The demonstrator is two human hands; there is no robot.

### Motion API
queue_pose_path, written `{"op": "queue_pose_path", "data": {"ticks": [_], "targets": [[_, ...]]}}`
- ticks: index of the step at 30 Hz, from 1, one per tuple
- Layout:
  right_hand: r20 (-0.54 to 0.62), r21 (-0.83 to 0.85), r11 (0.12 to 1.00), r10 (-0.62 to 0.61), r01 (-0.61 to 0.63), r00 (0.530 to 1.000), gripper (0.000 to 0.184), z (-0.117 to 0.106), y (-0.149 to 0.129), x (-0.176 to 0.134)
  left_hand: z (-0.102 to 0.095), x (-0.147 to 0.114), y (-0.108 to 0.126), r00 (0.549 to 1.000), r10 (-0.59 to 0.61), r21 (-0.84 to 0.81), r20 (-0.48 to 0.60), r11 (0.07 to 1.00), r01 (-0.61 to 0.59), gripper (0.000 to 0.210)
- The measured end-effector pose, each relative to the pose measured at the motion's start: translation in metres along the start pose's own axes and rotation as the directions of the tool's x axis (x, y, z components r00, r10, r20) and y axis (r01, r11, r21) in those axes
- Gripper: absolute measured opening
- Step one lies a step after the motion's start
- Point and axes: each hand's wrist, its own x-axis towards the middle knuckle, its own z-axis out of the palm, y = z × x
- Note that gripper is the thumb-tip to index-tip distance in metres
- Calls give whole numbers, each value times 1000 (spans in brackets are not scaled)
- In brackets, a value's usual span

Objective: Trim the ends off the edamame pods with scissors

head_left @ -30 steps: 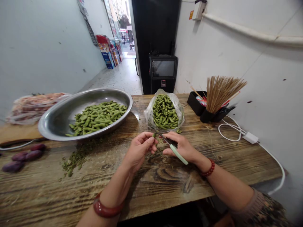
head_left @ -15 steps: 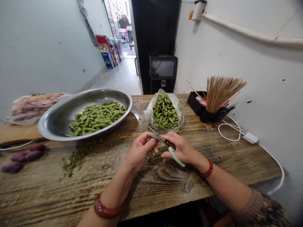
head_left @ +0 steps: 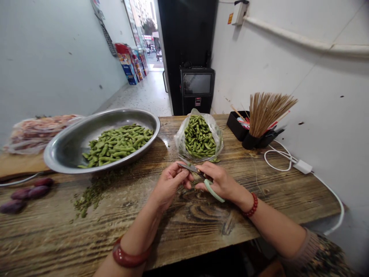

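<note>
My right hand (head_left: pixel 220 179) is closed round a pair of scissors (head_left: pixel 212 191) with pale green handles. Their dark blades point left, towards my left hand (head_left: pixel 173 181), whose fingers are pinched together at the blade tips. What those fingers hold, if anything, is hidden. Just beyond both hands stands a clear plastic bag (head_left: pixel 180 140), opened at the top and full of green soybean pods (head_left: pixel 201 136). More pods (head_left: pixel 118 144) lie in a wide steel basin (head_left: pixel 65 144) on the left. Small green trimmings (head_left: pixel 89 196) are scattered on the wooden table (head_left: pixel 190 231) below the basin.
Several purple oval vegetables or fruits (head_left: pixel 39 191) lie at the left, near bagged meat-like food (head_left: pixel 40 132) on a board (head_left: pixel 21 166). At the right stand a black holder (head_left: pixel 250 141) with bamboo skewers (head_left: pixel 268 111) and a white cable (head_left: pixel 328 186). A black speaker-like box (head_left: pixel 198 84) is behind.
The whole view has shifted slightly, with things sitting a little further left. Both hands and the scissors keep nearly the same pose.
</note>
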Motion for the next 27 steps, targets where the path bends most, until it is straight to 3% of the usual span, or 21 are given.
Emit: {"op": "queue_pose_path", "data": {"ticks": [12,17,23,27], "targets": [[51,-67,998,16,-13,999,43,-4,5,0,-7,6,-2,1000,16,128,-24,992,-13,13],[-107,-31,998,48,-51,993,44,-2,16,1,-15,10,-5,997,35,312,-65,950,-13,19],[-211,-40,999,28,-37,977,41,1,23,1,-19,8,-3,972,104,186,-210,980,-64,21],[-259,-37,997,52,-64,965,39,0,22,2,-21,7,17,939,145,243,-311,968,-69,11]]}}
